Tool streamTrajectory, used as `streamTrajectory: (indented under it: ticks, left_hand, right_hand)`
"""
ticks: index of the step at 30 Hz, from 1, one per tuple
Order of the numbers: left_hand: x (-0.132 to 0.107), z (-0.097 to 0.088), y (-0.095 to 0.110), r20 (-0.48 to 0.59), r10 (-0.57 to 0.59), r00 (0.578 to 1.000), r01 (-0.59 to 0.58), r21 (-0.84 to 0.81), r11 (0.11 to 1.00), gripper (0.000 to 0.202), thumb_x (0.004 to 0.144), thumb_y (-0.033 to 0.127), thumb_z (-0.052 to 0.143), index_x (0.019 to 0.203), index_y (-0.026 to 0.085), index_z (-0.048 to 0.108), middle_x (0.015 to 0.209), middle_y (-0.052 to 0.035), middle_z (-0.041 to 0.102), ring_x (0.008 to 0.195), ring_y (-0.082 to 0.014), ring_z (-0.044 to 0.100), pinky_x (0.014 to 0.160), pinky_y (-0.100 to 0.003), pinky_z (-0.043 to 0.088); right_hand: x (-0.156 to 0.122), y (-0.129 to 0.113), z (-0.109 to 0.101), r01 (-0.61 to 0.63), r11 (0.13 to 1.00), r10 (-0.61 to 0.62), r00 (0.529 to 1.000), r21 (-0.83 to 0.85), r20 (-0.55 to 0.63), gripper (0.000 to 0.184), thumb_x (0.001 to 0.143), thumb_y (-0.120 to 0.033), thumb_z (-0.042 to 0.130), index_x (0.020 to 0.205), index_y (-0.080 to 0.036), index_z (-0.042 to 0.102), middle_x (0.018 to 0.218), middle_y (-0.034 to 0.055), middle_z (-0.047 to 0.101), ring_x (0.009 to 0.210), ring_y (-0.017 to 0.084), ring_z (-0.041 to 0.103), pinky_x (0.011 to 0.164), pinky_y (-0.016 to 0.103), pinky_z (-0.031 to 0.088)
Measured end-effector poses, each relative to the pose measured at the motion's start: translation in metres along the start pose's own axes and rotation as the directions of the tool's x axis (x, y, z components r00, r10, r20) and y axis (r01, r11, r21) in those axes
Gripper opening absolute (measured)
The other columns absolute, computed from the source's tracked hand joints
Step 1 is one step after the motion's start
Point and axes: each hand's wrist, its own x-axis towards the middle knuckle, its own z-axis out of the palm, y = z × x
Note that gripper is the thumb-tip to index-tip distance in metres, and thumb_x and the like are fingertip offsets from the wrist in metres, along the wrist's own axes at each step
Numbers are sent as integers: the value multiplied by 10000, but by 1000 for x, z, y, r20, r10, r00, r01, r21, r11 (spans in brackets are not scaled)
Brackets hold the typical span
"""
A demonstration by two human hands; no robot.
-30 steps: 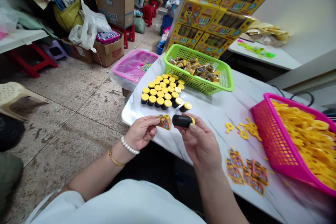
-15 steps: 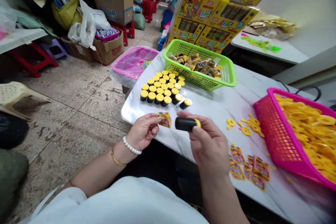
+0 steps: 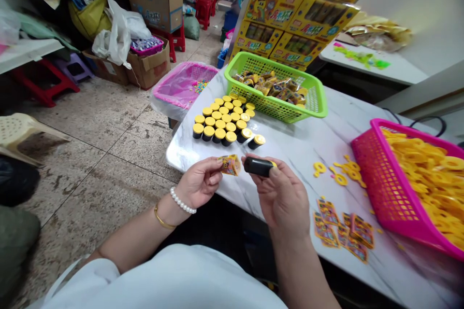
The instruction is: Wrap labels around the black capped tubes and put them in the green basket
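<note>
1. Over the near edge of the marble surface [image 3: 297, 149], the left hand [image 3: 197, 184] pinches a small printed label [image 3: 229, 164] between thumb and fingertips.
2. Just beside it, the right hand [image 3: 284, 198] is closed around a black tube [image 3: 258, 166], which lies sideways with its yellow cap toward the person's right.
3. Half a second ago a clear gap showed between label and tube. That gap has now nearly closed, and the label's free edge seems to meet the tube's black end, though the view is too small to be sure they touch.
4. The label also looks more curled than it did before.
5. Beyond the hands, a cluster of capped tubes [image 3: 223, 120] stands upright on the surface, unchanged, with two tubes lying tipped at its right end.
6. Behind the cluster sits a green basket [image 3: 319, 101] of wrapped pieces.
7. To the right, a pink basket [image 3: 366, 169] holds yellow rings, with loose rings [image 3: 340, 171] beside it and spare labels [image 3: 340, 229] spread near the right wrist.
</note>
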Motion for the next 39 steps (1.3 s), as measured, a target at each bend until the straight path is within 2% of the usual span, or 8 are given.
streamTrajectory:
  ticks: [9, 15, 17, 20, 26, 29, 34, 39]
  left_hand:
    - [2, -1, -2, 31, 22, 999, -23, 30, 999, 165, 716, 114, 724, 740, 124, 562, 659, 20, 587, 379, 5, 328, 315, -117, 139]
    - [-5, -5, -9, -17, 173, 985, -167, 193, 967, 337, 649, 308, 853, 813, 109, 637, 588, 43, 531, 419, -17, 404, 350, -128, 166]
    - [-9, -5, -7, -41, 271, 962, -250, 268, 930, 417, 657, 366, 866, 923, 121, 659, 701, 14, 594, 500, -37, 484, 371, -126, 220]
    - [-12, -6, 0, 58, 327, 943, -323, 391, 862, 583, 655, 410, 878, 1125, 161, 642, 943, -42, 672, 682, -103, 614, 461, -170, 406]
    - [3, -7, 7, 266, 171, 949, -301, 598, 743, 380, 698, 393, 851, 881, 106, 683, 679, -5, 648, 557, -71, 545, 551, -217, 433]
    - [18, 11, 12, 325, 123, 938, -307, 609, 731, 412, 641, 380, 885, 877, 109, 681, 676, -3, 654, 538, -68, 547, 550, -223, 424]
    - [43, 70, 30, 464, 136, 875, -416, 576, 704, 476, 581, 378, 915, 893, 120, 665, 704, 5, 640, 537, -66, 536, 528, -227, 429]
    - [66, 97, 21, 541, 220, 811, -541, 552, 635, 530, 688, 463, 846, 1037, 121, 642, 671, 5, 630, 537, -91, 555, 515, -230, 447]
  right_hand:
    - [-8, 1, 4, 34, 963, -35, 999, -269, 1, 197, 811, -337, 750, 942, -214, 670, 921, 60, 771, 853, 196, 737, 819, 345, 615]
    - [-11, 5, 0, 116, 966, -113, 993, -233, 25, 228, 786, -318, 810, 961, -229, 695, 881, 16, 731, 785, 157, 705, 740, 291, 616]
    - [-11, 9, -5, 155, 966, -149, 988, -207, 42, 245, 793, -309, 808, 1011, -249, 712, 934, 20, 721, 795, 160, 694, 744, 311, 615]
    - [-12, 13, -11, 239, 949, -217, 968, -204, 125, 262, 808, -263, 789, 1064, -287, 737, 1020, 34, 691, 884, 177, 679, 771, 323, 606]
    - [-11, 14, -19, 400, 805, -281, 907, -438, 312, 401, 845, -190, 741, 1215, -337, 700, 1088, 44, 641, 986, 186, 645, 831, 334, 573]
    - [5, 4, -28, 478, 721, -328, 873, -501, 361, 402, 851, -171, 732, 1222, -311, 673, 1079, 49, 676, 971, 197, 664, 869, 372, 567]
    - [45, -40, -46, 649, 529, -482, 760, -547, 435, 386, 839, -156, 740, 1195, -298, 689, 1162, 65, 662, 932, 187, 672, 822, 354, 587]
    - [67, -48, -64, 637, 535, -580, 755, -555, 307, 321, 849, -161, 730, 1142, -287, 704, 1111, 56, 663, 972, 191, 692, 827, 335, 618]
